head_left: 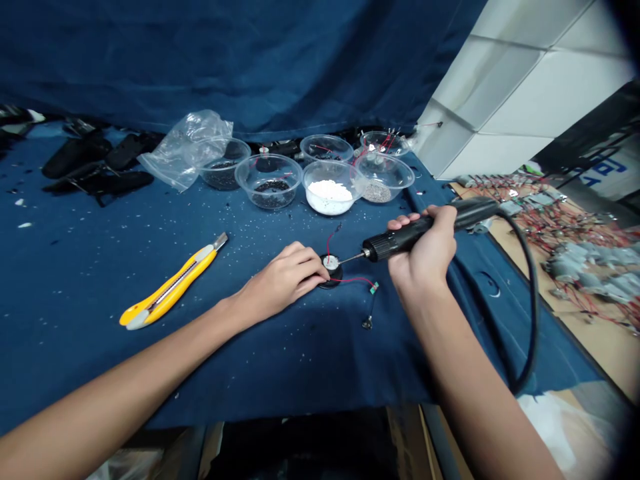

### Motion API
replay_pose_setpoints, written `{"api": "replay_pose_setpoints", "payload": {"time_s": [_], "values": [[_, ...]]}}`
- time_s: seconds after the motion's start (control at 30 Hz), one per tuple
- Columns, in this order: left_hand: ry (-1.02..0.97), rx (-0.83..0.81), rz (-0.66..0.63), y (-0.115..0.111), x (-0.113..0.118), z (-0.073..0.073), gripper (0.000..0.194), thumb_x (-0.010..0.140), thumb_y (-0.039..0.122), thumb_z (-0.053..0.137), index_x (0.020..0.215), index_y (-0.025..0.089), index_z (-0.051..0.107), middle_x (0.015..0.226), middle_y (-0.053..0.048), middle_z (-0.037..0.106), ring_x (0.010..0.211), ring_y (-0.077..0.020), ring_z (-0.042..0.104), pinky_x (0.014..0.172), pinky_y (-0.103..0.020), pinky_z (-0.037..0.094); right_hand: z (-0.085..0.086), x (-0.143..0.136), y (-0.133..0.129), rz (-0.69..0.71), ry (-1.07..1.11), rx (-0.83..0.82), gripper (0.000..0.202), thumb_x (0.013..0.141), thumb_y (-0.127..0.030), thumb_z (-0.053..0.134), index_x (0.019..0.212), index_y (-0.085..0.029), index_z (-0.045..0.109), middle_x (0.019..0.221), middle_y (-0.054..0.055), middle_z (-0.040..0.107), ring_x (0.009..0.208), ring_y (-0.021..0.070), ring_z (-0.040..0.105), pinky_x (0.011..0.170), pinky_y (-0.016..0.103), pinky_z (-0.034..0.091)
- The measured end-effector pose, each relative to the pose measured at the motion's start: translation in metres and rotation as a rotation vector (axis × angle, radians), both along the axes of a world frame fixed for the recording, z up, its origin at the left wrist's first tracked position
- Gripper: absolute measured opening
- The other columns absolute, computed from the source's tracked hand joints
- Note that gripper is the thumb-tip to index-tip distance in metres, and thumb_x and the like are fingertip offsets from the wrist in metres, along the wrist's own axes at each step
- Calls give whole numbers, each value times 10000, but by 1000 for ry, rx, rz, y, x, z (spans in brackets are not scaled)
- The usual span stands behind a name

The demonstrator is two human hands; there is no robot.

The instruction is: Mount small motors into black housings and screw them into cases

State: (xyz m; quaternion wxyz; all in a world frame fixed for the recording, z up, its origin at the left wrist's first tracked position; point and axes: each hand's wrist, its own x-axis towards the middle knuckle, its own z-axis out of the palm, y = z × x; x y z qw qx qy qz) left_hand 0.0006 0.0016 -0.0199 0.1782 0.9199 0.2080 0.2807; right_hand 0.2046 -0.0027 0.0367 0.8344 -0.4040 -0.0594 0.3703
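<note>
Screwdriver-like power tool (pixel 425 229), black and corded, is gripped in the right hand (pixel 425 250), fingers wrapped closely around its barrel. With the clock face centred on the round black part (pixel 334 282), the tool is held toward 3 o'clock, its thin bit (pixel 353 258) pointed at the white disc (pixel 329 263) on the part; whether contact is made cannot be told. The part, laid on the blue cloth (pixel 280 373), is held at its 9 o'clock edge by the left hand (pixel 290 277), fingers bunched narrowly. A red wire (pixel 354 279) is stretched from the part toward a small green board (pixel 374 288) near 4 o'clock. A yellow cutter (pixel 170 287) is laid at 9 o'clock, its blade end turned toward 1 o'clock. White bits are held in a clear bowl (pixel 329 206) at 12 o'clock, and dark bits in another bowl (pixel 270 167) at 11 o'clock. A clear plastic bag (pixel 187 143) is seen between 10 and 11 o'clock.
</note>
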Motion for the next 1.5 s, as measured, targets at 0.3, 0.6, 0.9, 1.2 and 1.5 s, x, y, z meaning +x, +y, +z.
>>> {"api": "replay_pose_setpoints", "payload": {"time_s": [0.3,0.6,0.9,1.2,1.5], "values": [[10,15,7,-1,2,-3,143,948,237,505,985,168,625,949,-53,603,901,-162,517,853,-312,423,3,-6,-6,-17,-311,69,147,827,-194,514,718,-206,415,606,-66,411,452,79,463,375,189,438],[9,-4,8,0,-1,-5,150,948,242,511,1015,183,631,985,-51,595,912,-160,517,844,-316,394,-4,-22,-8,-19,-473,59,200,819,-325,599,790,-225,428,610,-90,410,426,81,489,377,201,467],[22,-13,20,-1,-1,-2,142,952,238,503,1000,178,622,979,-46,596,901,-155,522,822,-307,377,-8,-23,-7,-38,-534,59,212,821,-342,600,812,-233,418,611,-95,414,422,80,494,376,200,475],[35,-21,23,-1,0,-3,140,953,239,498,997,175,615,982,-42,592,897,-156,524,828,-315,387,-11,-25,-8,-47,-602,124,165,827,-289,574,849,-239,418,597,-100,431,414,91,503,367,217,479],[21,-15,-5,-2,1,-1,167,957,227,481,1007,143,616,975,-68,587,944,-167,523,891,-321,435,-5,-40,-19,-7,-727,300,231,836,-303,607,944,-238,414,602,-98,482,408,98,518,394,244,489]]}}
